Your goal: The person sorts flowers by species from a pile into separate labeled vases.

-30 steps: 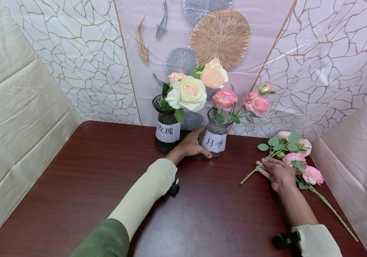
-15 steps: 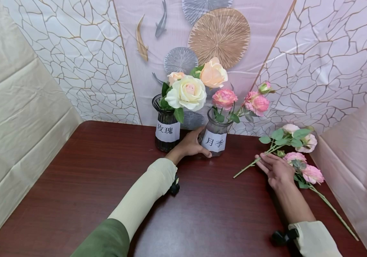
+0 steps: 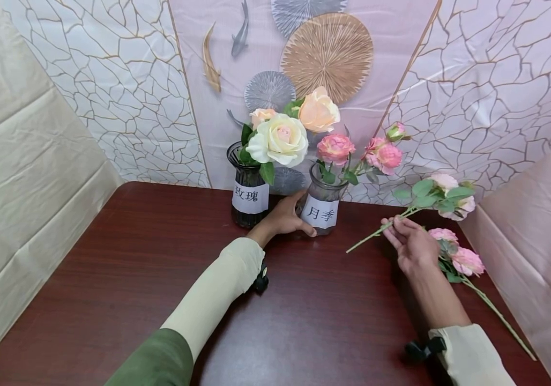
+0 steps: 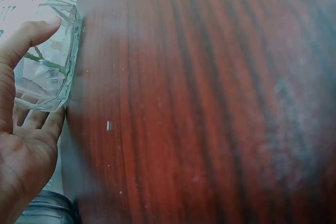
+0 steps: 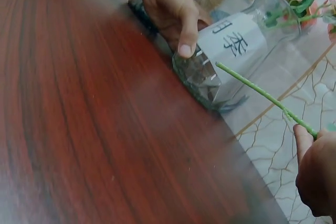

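My left hand [image 3: 282, 217] grips the lower part of a clear glass vase [image 3: 328, 190] with a white label, thumb in front; several pink blooms stand in it. In the left wrist view the thumb and fingers curl round the vase base [image 4: 68, 72], a green stem showing inside. My right hand [image 3: 415, 246] pinches the green stem of a pale pink flower [image 3: 449, 195], raised off the table, its cut end pointing left towards the vase. The right wrist view shows that bare stem [image 5: 252, 85] in front of the labelled vase, apart from the hand around it.
A dark glass vase [image 3: 248, 217] with cream and peach roses [image 3: 282, 140] stands left of the labelled clear one. Another pink flower [image 3: 468, 262] lies at the table's right edge, its stem running towards the front. A patterned backdrop [image 3: 135, 80] rises behind the table [image 3: 169, 257].
My right hand has lifted the pale pink flower up from the table, its stem end shifting left and upward. The left hand has stayed on the vase.
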### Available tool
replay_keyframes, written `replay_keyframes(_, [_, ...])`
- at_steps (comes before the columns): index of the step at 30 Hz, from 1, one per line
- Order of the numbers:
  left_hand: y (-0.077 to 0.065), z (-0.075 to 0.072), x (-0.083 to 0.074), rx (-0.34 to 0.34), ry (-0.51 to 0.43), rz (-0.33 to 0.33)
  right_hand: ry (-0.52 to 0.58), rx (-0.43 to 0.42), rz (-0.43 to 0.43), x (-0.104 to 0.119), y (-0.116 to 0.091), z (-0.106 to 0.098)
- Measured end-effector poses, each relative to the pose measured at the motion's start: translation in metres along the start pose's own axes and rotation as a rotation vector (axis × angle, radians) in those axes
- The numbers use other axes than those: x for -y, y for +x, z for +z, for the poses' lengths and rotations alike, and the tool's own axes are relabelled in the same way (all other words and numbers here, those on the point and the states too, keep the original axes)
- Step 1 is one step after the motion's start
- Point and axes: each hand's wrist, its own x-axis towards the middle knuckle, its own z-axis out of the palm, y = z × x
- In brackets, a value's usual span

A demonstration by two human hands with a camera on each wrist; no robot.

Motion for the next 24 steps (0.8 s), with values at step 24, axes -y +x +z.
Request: replay_keyframes(24, [0.002,-0.001,0.001,0.004,0.015,-0.003,0.301,-0.070,-0.240,-0.002,-0.007,0.050])
